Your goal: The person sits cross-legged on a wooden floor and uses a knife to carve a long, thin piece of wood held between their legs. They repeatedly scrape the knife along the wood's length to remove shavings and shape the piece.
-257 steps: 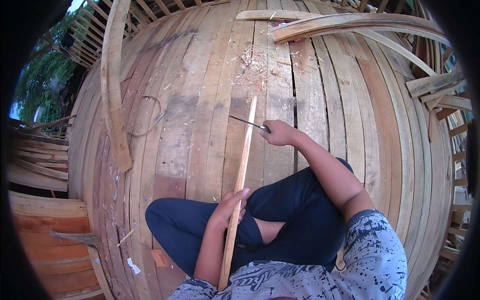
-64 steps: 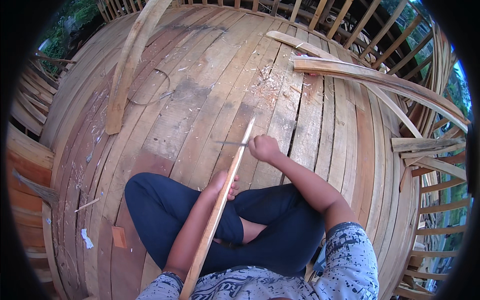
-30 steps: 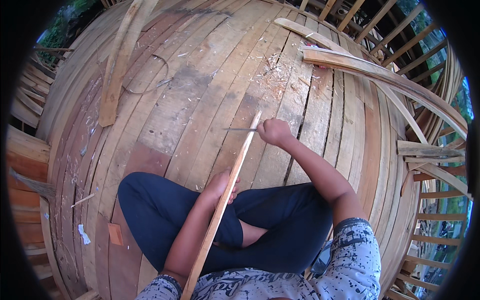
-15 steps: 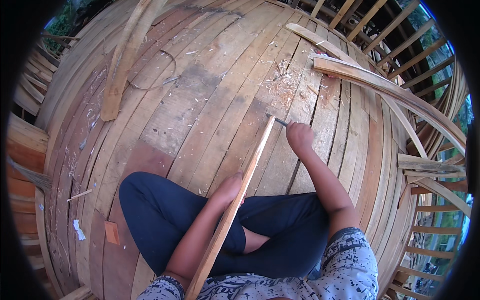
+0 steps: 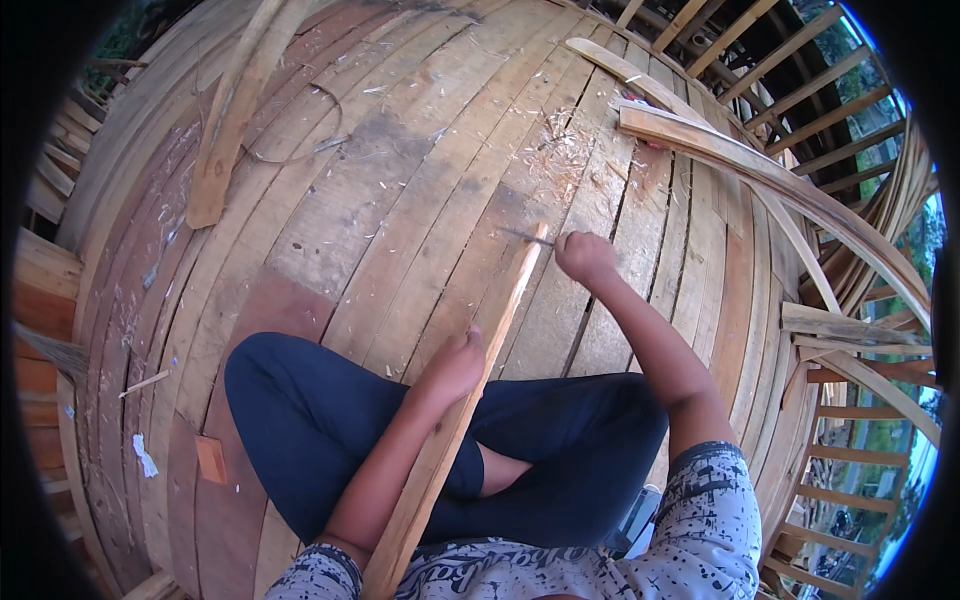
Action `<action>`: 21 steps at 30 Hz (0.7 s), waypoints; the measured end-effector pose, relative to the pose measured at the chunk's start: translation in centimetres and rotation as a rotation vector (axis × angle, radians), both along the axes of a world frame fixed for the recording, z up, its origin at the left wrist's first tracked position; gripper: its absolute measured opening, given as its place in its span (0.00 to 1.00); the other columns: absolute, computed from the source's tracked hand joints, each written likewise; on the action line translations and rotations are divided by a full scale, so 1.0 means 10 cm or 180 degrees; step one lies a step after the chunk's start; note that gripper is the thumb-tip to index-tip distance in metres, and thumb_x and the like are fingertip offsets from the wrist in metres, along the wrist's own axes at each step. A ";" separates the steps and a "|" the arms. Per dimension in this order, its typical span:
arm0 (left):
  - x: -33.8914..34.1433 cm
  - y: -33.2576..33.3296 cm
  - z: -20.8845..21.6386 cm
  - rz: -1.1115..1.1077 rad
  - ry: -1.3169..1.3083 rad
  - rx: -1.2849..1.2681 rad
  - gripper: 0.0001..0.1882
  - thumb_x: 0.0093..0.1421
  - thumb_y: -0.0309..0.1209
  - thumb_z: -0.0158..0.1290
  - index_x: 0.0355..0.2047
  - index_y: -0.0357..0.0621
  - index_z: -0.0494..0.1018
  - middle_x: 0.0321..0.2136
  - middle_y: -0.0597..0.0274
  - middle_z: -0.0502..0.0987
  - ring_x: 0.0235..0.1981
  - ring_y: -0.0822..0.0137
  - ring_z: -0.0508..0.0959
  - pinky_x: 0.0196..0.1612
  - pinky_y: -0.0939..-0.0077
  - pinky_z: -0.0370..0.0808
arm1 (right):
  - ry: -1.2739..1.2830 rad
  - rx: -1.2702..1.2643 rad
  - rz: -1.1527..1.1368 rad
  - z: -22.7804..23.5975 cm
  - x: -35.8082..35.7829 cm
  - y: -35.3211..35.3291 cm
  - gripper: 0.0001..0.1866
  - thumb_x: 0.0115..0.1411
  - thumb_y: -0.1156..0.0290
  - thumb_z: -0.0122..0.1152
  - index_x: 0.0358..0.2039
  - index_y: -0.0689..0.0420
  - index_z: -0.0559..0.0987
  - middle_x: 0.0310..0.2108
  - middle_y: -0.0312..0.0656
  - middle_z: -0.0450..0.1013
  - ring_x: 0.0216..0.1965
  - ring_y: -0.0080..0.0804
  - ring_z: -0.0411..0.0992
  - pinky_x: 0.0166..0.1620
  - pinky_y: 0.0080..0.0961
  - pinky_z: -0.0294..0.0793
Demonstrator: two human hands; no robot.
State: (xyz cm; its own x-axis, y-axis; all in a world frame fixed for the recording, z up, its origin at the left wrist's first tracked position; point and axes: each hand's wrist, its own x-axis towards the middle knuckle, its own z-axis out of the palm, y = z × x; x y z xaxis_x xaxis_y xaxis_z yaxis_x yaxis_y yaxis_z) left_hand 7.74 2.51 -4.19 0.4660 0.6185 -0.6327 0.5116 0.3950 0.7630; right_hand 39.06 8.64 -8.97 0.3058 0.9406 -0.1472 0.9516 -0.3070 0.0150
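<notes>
l fingers (image 5: 468,342) grip wood strip (image 5: 440,455) midway, r fingers (image 5: 574,252) clench knife (image 5: 526,236) nr far tip.

Dark lettering (image 5: 490,564) crosses the grey shirt (image 5: 690,525), too distorted to read.

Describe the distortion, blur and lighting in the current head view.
Head view: fisheye bends the floorboards and leaves black corners; the knife blade looks smeared, likely by motion, beside the right hand; light falls soft, without hard shadows; bluish brightness shows beyond the right-side railing.
</notes>
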 end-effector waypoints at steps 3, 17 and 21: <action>-0.05 0.08 -0.15 -0.0072 0.0086 0.0313 0.32 0.72 0.44 0.29 0.40 0.21 0.72 0.26 0.32 0.77 0.22 0.47 0.81 0.34 0.54 0.79 | 0.0270 -0.0488 -0.0234 0.20 -0.09 0.18 0.28 0.65 0.53 0.36 0.37 0.60 0.83 0.41 0.57 0.78 0.47 0.54 0.76 0.54 0.46 0.73; -0.05 0.09 -0.22 -0.0053 0.0049 0.0170 0.32 0.72 0.44 0.31 0.39 0.19 0.71 0.24 0.35 0.77 0.22 0.47 0.81 0.31 0.56 0.79 | 0.0296 -0.0984 0.0007 0.37 -0.25 0.27 0.30 0.65 0.51 0.35 0.44 0.63 0.80 0.47 0.57 0.76 0.51 0.56 0.74 0.56 0.47 0.70; -0.06 0.08 0.01 0.0222 -0.0055 -0.0246 0.33 0.72 0.44 0.31 0.39 0.18 0.71 0.24 0.35 0.76 0.22 0.47 0.81 0.31 0.57 0.80 | 0.0343 -0.0982 0.0182 0.36 -0.51 0.15 0.29 0.65 0.52 0.37 0.41 0.62 0.81 0.45 0.58 0.77 0.50 0.56 0.74 0.57 0.47 0.70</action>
